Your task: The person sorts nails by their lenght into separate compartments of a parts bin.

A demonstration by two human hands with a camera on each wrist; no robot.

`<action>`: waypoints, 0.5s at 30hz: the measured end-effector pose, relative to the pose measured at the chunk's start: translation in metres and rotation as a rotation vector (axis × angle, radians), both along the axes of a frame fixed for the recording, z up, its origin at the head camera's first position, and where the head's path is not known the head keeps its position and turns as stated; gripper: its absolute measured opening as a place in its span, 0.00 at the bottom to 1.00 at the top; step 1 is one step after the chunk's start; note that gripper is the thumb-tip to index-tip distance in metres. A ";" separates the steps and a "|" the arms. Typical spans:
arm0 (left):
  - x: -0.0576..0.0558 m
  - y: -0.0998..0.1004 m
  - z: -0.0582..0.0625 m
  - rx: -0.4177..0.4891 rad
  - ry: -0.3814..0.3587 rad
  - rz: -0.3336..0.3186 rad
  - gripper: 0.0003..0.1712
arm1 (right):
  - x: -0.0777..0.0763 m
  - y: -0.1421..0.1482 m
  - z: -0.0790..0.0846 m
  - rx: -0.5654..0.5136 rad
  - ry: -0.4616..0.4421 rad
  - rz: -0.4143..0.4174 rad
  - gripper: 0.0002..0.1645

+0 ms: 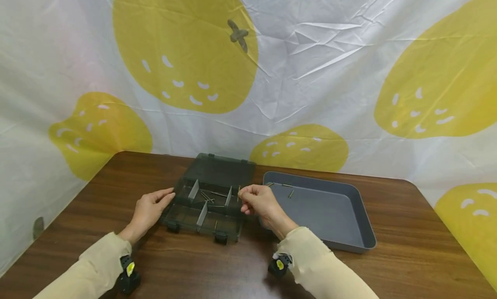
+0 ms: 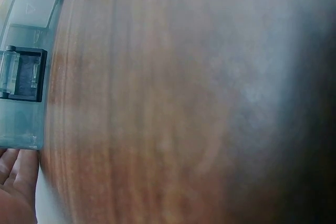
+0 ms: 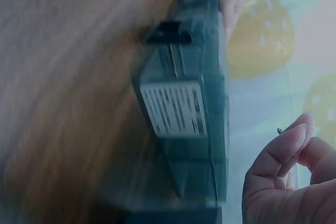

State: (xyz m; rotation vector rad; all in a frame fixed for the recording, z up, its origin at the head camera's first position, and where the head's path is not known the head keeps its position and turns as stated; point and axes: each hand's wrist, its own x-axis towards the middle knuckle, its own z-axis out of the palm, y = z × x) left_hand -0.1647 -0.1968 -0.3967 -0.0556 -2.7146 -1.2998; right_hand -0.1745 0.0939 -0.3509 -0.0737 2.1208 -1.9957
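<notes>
A dark translucent compartment box (image 1: 181,215) stands with its lid (image 1: 219,171) folded back. Several brass-coloured screws (image 1: 207,197) lie in its middle back compartment, and one screw (image 1: 215,224) is in the front right one. Thumb and index finger of my right hand (image 1: 262,203) pinch a screw (image 1: 239,192) over the box's right side; its tip peeks past the thumb in the right wrist view. My left hand (image 1: 149,210) rests its extended fingers against the box's left side, as the left wrist view also shows.
A grey tray (image 1: 326,217) sits right of the box, with a few screws (image 1: 290,194) near its back left. Both stand on a brown wooden table (image 1: 202,269). Behind hangs a white cloth (image 1: 310,74) with yellow fruit prints.
</notes>
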 end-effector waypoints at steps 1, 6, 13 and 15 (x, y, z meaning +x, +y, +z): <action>0.000 0.000 0.000 0.000 0.000 0.001 0.26 | 0.001 -0.003 -0.001 -0.003 -0.003 0.010 0.10; 0.000 0.001 0.001 0.004 -0.005 0.004 0.26 | 0.003 -0.014 -0.007 -0.014 -0.006 0.064 0.09; 0.000 0.001 0.001 0.012 -0.016 0.004 0.26 | 0.006 -0.025 -0.013 -0.005 -0.023 0.141 0.10; 0.000 0.000 0.001 0.008 -0.013 0.003 0.26 | 0.006 -0.027 -0.014 0.010 -0.029 0.161 0.10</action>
